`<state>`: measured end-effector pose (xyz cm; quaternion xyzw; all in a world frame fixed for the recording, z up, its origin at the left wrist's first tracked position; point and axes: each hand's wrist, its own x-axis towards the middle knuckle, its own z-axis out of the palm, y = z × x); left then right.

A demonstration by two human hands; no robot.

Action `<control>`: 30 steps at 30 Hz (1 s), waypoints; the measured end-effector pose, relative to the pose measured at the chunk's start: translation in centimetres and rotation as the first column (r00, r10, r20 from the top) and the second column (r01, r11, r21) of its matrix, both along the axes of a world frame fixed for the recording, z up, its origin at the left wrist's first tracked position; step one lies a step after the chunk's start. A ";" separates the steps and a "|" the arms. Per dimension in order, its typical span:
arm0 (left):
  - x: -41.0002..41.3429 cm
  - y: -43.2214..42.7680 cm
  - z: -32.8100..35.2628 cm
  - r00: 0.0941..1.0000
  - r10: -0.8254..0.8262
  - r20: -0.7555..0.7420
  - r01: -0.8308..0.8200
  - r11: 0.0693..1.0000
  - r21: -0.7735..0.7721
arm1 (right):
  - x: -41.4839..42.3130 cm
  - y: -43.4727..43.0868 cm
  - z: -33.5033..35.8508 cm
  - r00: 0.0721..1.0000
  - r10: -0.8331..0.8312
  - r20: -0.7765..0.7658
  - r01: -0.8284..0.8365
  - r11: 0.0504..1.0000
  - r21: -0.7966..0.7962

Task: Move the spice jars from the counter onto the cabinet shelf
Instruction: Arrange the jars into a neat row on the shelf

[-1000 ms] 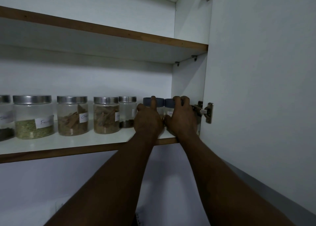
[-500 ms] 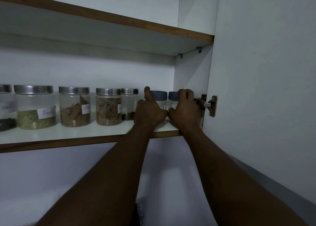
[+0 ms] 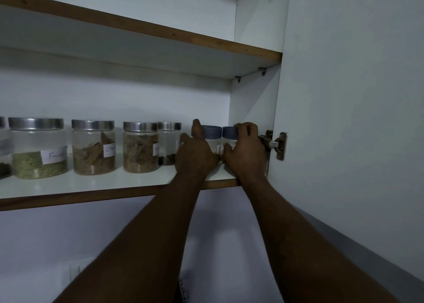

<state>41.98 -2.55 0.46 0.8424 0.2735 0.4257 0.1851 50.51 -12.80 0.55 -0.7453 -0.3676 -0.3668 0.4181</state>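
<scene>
Two small clear jars with blue lids stand side by side at the right end of the cabinet shelf point(image 3: 96, 183). My left hand point(image 3: 195, 153) is wrapped around the left blue-lidded jar point(image 3: 211, 133), thumb up beside its lid. My right hand point(image 3: 245, 151) grips the right blue-lidded jar point(image 3: 229, 132), fingers over the lid. Both jars rest on the shelf, mostly hidden behind my hands. To their left stand silver-lidded jars: a small one with dark spice point(image 3: 168, 144), two with brown bark pieces point(image 3: 140, 149) point(image 3: 93, 146), and one with green seeds point(image 3: 37, 147).
The open cabinet door point(image 3: 355, 119) stands close on the right, its metal hinge point(image 3: 276, 144) just beside my right hand. An upper shelf point(image 3: 160, 34) runs overhead. Another jar shows partly at the far left edge point(image 3: 3, 151).
Both hands stay on the blue-lidded jars at the shelf's right end; the view has shifted slightly, with hardly any hand motion.
</scene>
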 end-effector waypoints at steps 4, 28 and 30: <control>-0.1 0.5 0.3 0.997 -0.063 0.051 0.067 0.995 -0.074 | 0.1 -0.2 -0.2 0.998 0.059 0.004 -0.060 0.991 0.119; 0.2 1.9 0.9 0.991 -0.121 -0.052 0.101 0.951 -0.292 | 0.8 0.4 -0.4 0.972 0.212 0.104 -0.198 0.971 -0.132; 0.1 2.0 0.9 0.992 -0.115 -0.061 0.093 0.954 -0.283 | 0.7 0.6 -0.3 0.970 0.216 0.110 -0.202 0.971 -0.127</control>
